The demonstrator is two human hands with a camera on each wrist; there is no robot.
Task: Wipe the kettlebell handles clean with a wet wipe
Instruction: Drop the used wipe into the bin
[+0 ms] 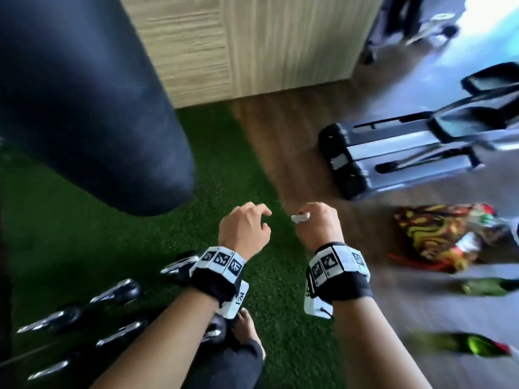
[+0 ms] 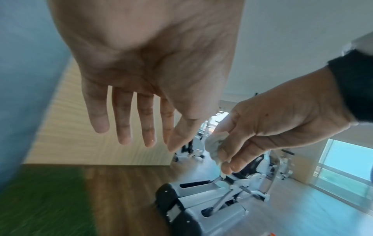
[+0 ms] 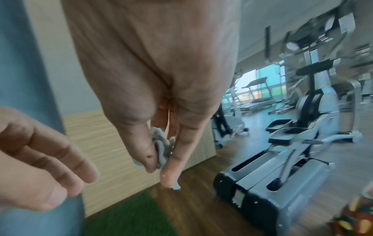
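Note:
My right hand (image 1: 316, 223) pinches a crumpled white wet wipe (image 1: 300, 218) between thumb and fingers; the wad (image 3: 161, 148) shows clearly in the right wrist view and also in the left wrist view (image 2: 215, 146). My left hand (image 1: 247, 228) hovers just left of it with relaxed, spread fingers (image 2: 125, 124), holding nothing. Both hands are raised above the floor. Several black kettlebells with shiny handles (image 1: 118, 292) stand on the green turf (image 1: 84, 248) at the lower left, behind and below my left wrist.
A big dark punching bag (image 1: 92, 102) hangs at the upper left. A grey exercise machine (image 1: 393, 153) stands on the wooden floor (image 1: 295, 164) to the right. A colourful bag (image 1: 438, 237) and green bottles (image 1: 477, 343) lie at the right. A wood-panelled wall (image 1: 252, 43) is ahead.

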